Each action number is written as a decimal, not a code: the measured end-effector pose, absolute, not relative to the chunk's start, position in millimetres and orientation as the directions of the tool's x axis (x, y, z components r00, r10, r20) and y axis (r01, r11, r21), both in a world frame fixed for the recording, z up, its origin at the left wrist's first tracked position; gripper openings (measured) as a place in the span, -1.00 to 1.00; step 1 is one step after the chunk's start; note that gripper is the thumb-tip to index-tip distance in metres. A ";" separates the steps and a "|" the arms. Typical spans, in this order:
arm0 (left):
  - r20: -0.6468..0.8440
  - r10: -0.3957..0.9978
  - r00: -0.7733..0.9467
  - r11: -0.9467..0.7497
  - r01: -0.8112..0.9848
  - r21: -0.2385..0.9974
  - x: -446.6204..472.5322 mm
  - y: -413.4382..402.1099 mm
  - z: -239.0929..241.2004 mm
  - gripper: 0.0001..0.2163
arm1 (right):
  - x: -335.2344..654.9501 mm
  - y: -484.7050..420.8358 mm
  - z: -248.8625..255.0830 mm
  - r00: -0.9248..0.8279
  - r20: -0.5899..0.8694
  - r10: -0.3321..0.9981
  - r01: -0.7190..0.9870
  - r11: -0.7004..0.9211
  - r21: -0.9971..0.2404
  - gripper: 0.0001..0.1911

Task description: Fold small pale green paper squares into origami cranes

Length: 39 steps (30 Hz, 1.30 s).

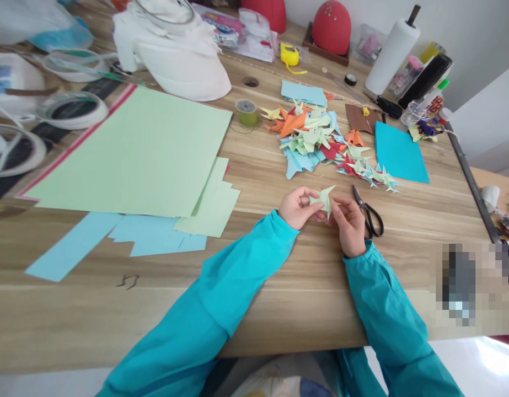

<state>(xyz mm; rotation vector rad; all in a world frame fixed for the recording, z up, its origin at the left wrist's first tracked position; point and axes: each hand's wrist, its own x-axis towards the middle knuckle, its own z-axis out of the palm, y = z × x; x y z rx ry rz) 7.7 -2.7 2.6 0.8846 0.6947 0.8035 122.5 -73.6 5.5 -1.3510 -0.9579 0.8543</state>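
A small pale green folded paper piece (324, 199) sits between both hands just above the wooden table (279, 264). My left hand (298, 208) pinches its left side with fingers closed on it. My right hand (350, 225) pinches its right side the same way. Both arms wear teal sleeves. A pile of folded paper figures (316, 140) in green, blue, orange and red lies just beyond the hands. Black scissors (368, 212) lie on the table beside my right hand.
A large green paper sheet (134, 154) covers the left of the table, with blue paper strips (113, 237) below it. A teal sheet (398, 154) lies at the right. Tape rolls (72, 107), a white bundle (175, 55), a paper towel roll (390, 55) and red domes (331, 26) line the back.
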 end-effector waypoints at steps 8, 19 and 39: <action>-0.169 0.813 0.558 0.373 -0.276 0.886 7.2 -5.2 2.1 -0.53 | 119.8 -75.4 8.7 0.354 0.104 0.929 0.112 0.068 -0.991 -0.75; -0.199 0.738 0.644 0.466 -0.274 0.841 3.1 -1.4 3.8 -0.50 | 120.5 -75.0 10.8 0.319 0.108 0.942 0.022 0.106 -0.994 -0.74; -0.261 0.666 0.699 0.586 -0.274 0.762 1.5 3.6 5.4 -0.61 | 125.5 -72.8 3.4 0.361 0.044 0.932 -0.085 0.080 -0.993 -0.77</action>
